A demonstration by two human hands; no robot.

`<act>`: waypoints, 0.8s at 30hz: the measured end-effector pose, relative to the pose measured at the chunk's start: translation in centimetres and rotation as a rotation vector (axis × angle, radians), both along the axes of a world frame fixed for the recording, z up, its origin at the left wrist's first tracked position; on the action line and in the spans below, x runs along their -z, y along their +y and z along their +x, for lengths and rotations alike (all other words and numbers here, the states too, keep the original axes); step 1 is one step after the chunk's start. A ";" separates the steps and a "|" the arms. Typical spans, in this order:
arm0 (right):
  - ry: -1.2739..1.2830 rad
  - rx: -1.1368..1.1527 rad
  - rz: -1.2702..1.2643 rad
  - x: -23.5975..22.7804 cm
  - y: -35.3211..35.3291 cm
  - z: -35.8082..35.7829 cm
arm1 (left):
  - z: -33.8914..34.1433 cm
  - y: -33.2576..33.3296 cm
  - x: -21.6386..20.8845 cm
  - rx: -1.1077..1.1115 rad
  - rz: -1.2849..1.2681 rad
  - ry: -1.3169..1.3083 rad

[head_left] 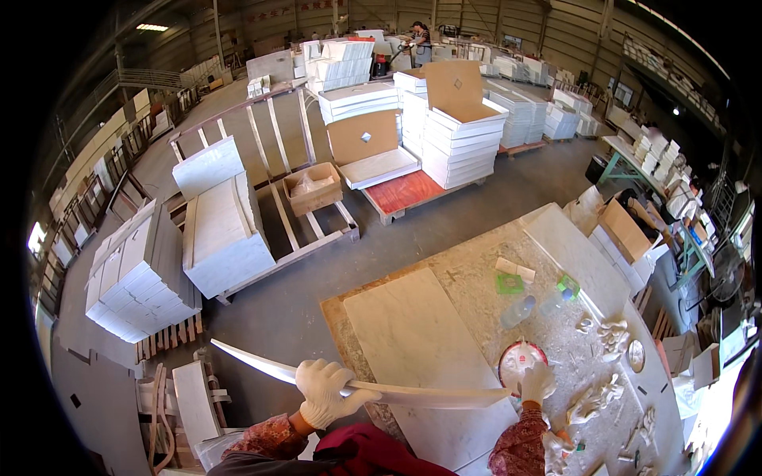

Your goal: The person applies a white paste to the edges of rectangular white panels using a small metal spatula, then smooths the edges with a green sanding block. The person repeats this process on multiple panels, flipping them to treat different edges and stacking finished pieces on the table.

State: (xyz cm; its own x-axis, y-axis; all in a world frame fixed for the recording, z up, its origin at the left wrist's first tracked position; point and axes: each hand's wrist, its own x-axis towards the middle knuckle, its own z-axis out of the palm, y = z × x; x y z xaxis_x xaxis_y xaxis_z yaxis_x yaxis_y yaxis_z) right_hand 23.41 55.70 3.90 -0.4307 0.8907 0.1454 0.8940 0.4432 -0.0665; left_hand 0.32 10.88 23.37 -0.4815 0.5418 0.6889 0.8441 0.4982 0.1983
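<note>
My left hand [325,393], in a white knit glove, is closed around a long, thin white stone slab [444,395]. The slab is held on edge, its left end out over the floor and its right end above the work table [468,270]. My right hand [538,382], also gloved, is at the near right rim of a round tub of white paste [520,357]. Its fingers are curled closed; what they hold, if anything, is hidden. Under the held slab lies a wide pale marble slab [421,325].
Clear bottles [517,312], a green box [509,283] and crumpled gloves [591,399] lie on the dusty table. Ahead stand stacked white boxes [464,147] and a pallet rack with a cardboard box [313,190]. Stone stacks [143,270] stand left. Another person [421,44] works far back.
</note>
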 end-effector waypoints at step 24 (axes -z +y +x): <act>1.060 -0.270 -0.459 -16.4 -9.0 1.2 | 0.2 0.2 0.3 0.022 0.059 -0.006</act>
State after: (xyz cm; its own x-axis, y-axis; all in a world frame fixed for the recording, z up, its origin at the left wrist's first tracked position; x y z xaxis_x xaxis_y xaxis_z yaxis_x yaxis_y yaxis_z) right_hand 24.57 46.69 20.33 -0.4700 0.8512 0.2338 0.1784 0.3510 -0.9192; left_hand 0.49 11.05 23.11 -0.4742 0.5106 0.7172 0.8534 0.4669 0.2319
